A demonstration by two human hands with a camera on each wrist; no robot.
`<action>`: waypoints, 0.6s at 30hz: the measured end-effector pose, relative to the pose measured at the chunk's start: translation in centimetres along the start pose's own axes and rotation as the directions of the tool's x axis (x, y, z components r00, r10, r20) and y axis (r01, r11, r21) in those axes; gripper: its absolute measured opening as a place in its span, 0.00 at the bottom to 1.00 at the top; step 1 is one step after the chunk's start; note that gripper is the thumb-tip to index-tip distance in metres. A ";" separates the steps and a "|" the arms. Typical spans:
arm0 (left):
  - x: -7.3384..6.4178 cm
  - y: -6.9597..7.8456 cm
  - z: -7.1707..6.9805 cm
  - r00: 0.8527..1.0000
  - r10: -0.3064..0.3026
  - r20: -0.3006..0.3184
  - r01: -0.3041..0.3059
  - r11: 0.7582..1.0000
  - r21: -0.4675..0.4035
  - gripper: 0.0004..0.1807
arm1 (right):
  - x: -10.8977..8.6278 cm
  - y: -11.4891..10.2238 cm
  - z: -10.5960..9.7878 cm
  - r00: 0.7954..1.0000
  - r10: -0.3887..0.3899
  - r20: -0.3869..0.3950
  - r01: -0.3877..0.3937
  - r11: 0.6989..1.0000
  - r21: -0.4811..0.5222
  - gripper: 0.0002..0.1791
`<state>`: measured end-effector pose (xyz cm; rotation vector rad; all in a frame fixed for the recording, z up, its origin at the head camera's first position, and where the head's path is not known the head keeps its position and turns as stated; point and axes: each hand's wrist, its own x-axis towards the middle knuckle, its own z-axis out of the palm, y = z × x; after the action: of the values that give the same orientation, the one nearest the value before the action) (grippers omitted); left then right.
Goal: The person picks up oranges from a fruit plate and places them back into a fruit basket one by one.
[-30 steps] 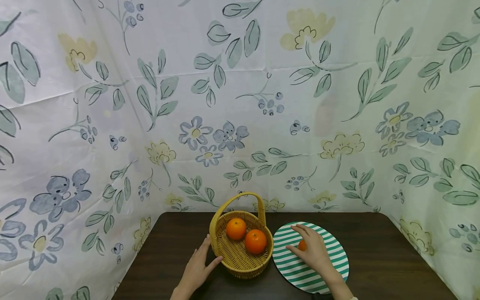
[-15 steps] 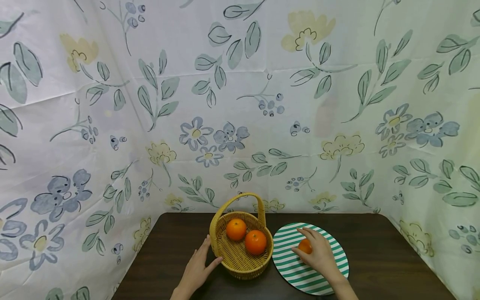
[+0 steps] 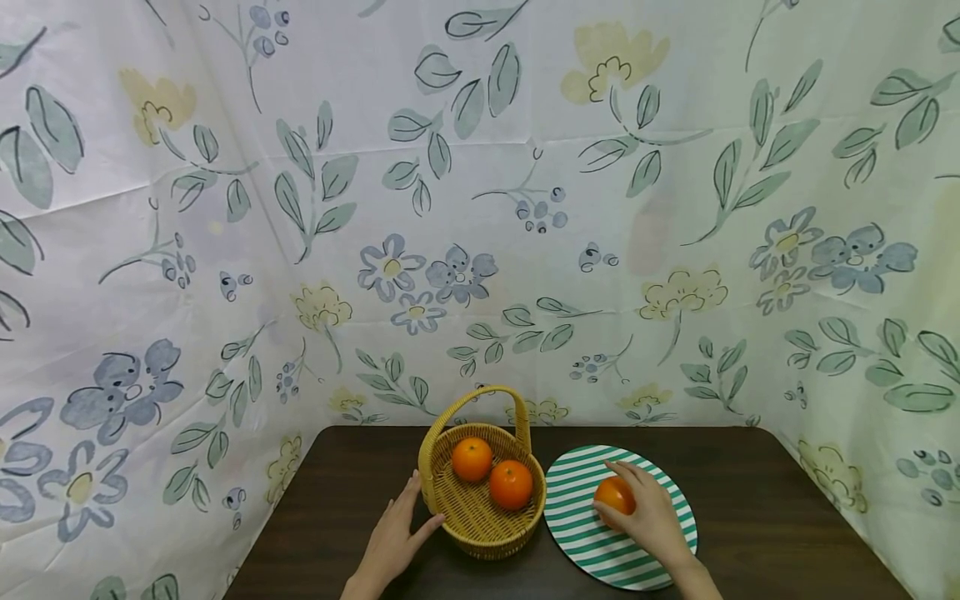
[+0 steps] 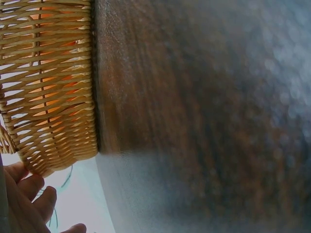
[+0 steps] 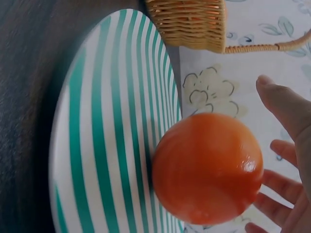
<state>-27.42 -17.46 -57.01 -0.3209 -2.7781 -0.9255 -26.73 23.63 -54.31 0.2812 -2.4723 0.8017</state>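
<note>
A striped green-and-white round plate (image 3: 577,533) carries one orange (image 3: 615,495); in the right wrist view the orange (image 5: 206,167) looks large and glossy. My right hand (image 3: 651,517) is spread around its right side, fingers behind it and thumb in front. In the right wrist view that thumb stands apart from the fruit. To the left stands a yellow wicker basket (image 3: 480,521) with an arched handle, holding two oranges (image 3: 472,458). My left hand (image 3: 393,529) rests against the basket's left side with straight, spread fingers. Fingertips (image 4: 34,183) meet the weave in the left wrist view.
Basket and plate sit close together on a dark wooden table (image 3: 337,475). Behind and beside it hangs a floral cloth (image 3: 525,250). The basket's handle (image 3: 480,390) rises above its rim.
My right hand has moved slightly right and toward me over the plate, and more of the orange there now shows between thumb and fingers. The left hand and basket have stayed still.
</note>
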 end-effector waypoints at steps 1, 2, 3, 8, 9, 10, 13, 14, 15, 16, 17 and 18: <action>0.0 0.0 0.0 1.000 -0.002 0.001 0.002 1.000 0.001 0.42 | -0.1 0.1 0.0 1.000 0.006 0.005 -0.006 1.000 0.002 0.35; 0.0 0.0 0.0 1.000 -0.002 0.002 0.002 1.000 0.003 0.42 | -0.1 0.2 0.0 1.000 0.009 0.006 -0.009 1.000 0.004 0.35; 0.0 0.0 0.0 1.000 -0.001 0.003 0.001 1.000 0.002 0.42 | -0.2 0.4 0.0 1.000 0.010 0.007 -0.010 1.000 0.005 0.35; 0.0 0.1 0.0 1.000 -0.005 0.009 0.005 1.000 -0.003 0.43 | -0.6 0.8 0.1 1.000 -0.007 -0.011 0.007 1.000 0.003 0.37; 0.0 0.1 0.0 1.000 -0.007 0.008 0.007 1.000 -0.004 0.43 | -0.7 0.8 0.1 1.000 -0.006 -0.012 0.006 1.000 0.002 0.38; 0.0 0.0 0.0 1.000 -0.008 0.008 0.008 1.000 -0.004 0.44 | -0.8 0.9 0.1 1.000 -0.003 -0.010 0.003 1.000 0.001 0.38; 0.0 0.0 0.0 1.000 -0.011 0.008 0.011 1.000 -0.004 0.44 | -0.9 0.9 0.1 1.000 0.022 0.009 -0.022 1.000 0.004 0.39; 0.0 0.0 0.0 1.000 -0.010 0.008 0.011 1.000 -0.004 0.44 | -0.9 0.9 0.1 0.999 0.029 0.017 -0.029 1.000 0.003 0.39; 0.1 0.0 0.0 1.000 -0.009 0.007 0.009 1.000 -0.005 0.44 | -1.0 0.9 0.1 0.999 0.036 0.022 -0.036 0.999 0.006 0.39; 0.1 0.0 0.1 1.000 -0.007 0.006 0.007 1.000 -0.004 0.44 | -1.0 1.0 0.1 0.999 0.041 0.026 -0.041 0.999 0.008 0.40; 0.1 -0.1 0.1 1.000 -0.006 0.004 0.006 1.000 -0.004 0.44 | -1.1 1.0 0.1 0.999 0.046 0.030 -0.046 0.999 0.011 0.40; 0.0 -0.1 0.1 1.000 -0.005 0.004 0.005 1.000 -0.004 0.44 | -1.1 1.0 0.1 0.998 0.048 0.031 -0.048 0.999 0.014 0.40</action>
<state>-27.49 -17.46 -57.09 -0.3168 -2.7816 -0.9332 -26.17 24.38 -55.48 0.2415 -2.5112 0.8414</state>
